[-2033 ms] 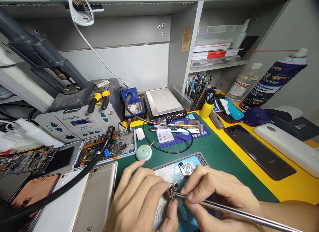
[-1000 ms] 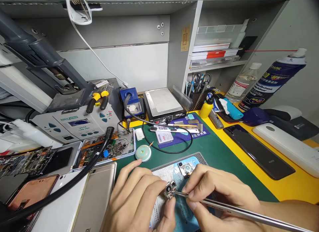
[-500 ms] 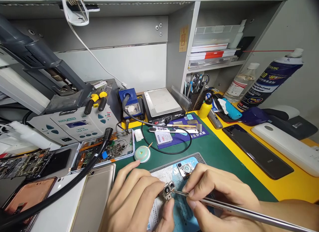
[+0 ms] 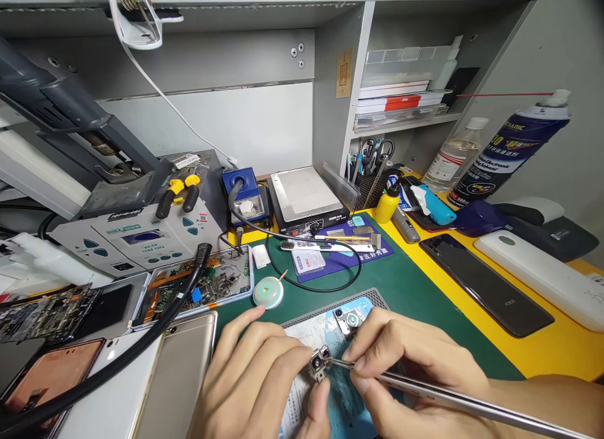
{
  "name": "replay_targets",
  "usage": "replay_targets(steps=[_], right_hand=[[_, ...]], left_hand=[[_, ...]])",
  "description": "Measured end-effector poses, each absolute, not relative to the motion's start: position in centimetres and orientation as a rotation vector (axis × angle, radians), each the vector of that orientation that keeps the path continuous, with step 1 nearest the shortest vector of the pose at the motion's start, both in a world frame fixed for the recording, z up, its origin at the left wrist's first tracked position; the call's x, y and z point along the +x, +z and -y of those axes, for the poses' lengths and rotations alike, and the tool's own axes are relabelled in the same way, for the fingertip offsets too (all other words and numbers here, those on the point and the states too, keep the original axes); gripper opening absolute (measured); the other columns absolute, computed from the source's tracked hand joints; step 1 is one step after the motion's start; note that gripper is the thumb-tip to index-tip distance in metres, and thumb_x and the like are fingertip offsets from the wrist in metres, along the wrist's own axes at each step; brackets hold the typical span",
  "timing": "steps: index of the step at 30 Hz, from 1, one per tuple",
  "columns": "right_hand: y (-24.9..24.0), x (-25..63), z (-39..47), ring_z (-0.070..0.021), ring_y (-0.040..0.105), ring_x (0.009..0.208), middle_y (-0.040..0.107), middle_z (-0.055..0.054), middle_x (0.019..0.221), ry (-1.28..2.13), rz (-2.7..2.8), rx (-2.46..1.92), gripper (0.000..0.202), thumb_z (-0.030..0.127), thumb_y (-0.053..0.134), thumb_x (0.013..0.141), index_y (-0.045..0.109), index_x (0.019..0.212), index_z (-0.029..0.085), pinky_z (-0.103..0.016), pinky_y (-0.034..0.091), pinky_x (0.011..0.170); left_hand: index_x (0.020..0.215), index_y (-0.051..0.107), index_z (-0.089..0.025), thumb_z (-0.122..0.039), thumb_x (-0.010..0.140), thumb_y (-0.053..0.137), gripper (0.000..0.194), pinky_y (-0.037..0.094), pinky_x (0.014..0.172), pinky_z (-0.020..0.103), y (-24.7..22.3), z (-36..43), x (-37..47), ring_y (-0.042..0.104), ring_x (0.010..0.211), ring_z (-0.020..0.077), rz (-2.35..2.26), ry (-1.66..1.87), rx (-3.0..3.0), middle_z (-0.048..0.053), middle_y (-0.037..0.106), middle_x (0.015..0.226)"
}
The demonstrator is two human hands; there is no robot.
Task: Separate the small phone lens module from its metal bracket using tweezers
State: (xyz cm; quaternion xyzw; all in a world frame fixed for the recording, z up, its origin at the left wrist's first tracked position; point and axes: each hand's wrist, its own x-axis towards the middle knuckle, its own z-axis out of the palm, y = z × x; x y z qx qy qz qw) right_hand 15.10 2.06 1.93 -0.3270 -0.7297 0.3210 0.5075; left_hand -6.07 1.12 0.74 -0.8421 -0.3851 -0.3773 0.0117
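Note:
A small metal camera module (image 4: 318, 362) with a dark round lens is pinched between the thumb and forefinger of my left hand (image 4: 264, 379). My right hand (image 4: 410, 363) is closed around slim silver tweezers (image 4: 438, 394), whose tip touches or nearly touches the module's right side. Beneath both hands lies a blue and white work pad (image 4: 346, 388). A second camera part (image 4: 348, 318) rests on the pad's upper area, just left of my right fingers.
A round green-white tin (image 4: 268, 292) sits beyond my left hand. The tray of small parts (image 4: 250, 282) and a gold phone (image 4: 179, 376) are on the left. A black phone (image 4: 486, 285) lies right. A black hose (image 4: 155, 348) crosses the left side.
The view has shifted very slightly. Both hands keep nearly the same pose, with the module and tweezers still held.

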Motion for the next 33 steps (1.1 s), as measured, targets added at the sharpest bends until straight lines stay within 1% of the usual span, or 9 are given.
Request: replay_targets(steps=[13, 23, 29, 33], right_hand=[[1.74, 15.05, -2.2, -0.0157, 0.068, 0.063, 0.073, -0.004, 0.076, 0.783, 1.744, -0.782, 0.031, -0.009, 0.063, 0.068, 0.063, 0.081, 0.019, -0.025, 0.052, 0.056], [1.88, 15.05, -2.23, -0.015, 0.069, 0.061, 0.073, -0.004, 0.074, 0.773, 1.757, -0.802, 0.029, -0.007, 0.063, 0.07, 0.063, 0.079, 0.02, -0.024, 0.053, 0.055], [1.58, 14.95, -2.03, -0.0162, 0.07, 0.062, 0.073, -0.003, 0.076, 0.774, 1.761, -0.806, 0.029, -0.007, 0.064, 0.072, 0.063, 0.082, 0.021, -0.027, 0.055, 0.057], [1.42, 14.99, -2.05, -0.0157, 0.069, 0.061, 0.073, -0.004, 0.073, 0.772, 1.764, -0.759, 0.028, -0.007, 0.063, 0.072, 0.063, 0.08, 0.02, -0.025, 0.054, 0.056]], left_hand=[[0.095, 0.067, -0.015, -0.003, 0.074, 0.073, 0.025, 0.047, 0.099, 0.049, 0.67, -0.97, -5.7, 0.061, 0.08, 0.0188, 1.226, -1.206, -2.613, 0.003, 0.071, 0.082], [0.095, 0.068, -0.015, -0.004, 0.075, 0.072, 0.024, 0.047, 0.1, 0.049, 0.61, -0.93, -5.69, 0.061, 0.079, 0.0181, 1.222, -1.188, -2.643, 0.003, 0.071, 0.083], [0.095, 0.067, -0.015, -0.005, 0.076, 0.072, 0.022, 0.046, 0.1, 0.05, 0.67, -0.81, -5.56, 0.061, 0.079, 0.0183, 1.226, -1.203, -2.643, 0.003, 0.071, 0.082], [0.095, 0.067, -0.015, -0.004, 0.075, 0.072, 0.023, 0.046, 0.1, 0.05, 0.59, -0.94, -5.59, 0.061, 0.08, 0.0188, 1.218, -1.191, -2.643, 0.003, 0.071, 0.083]])
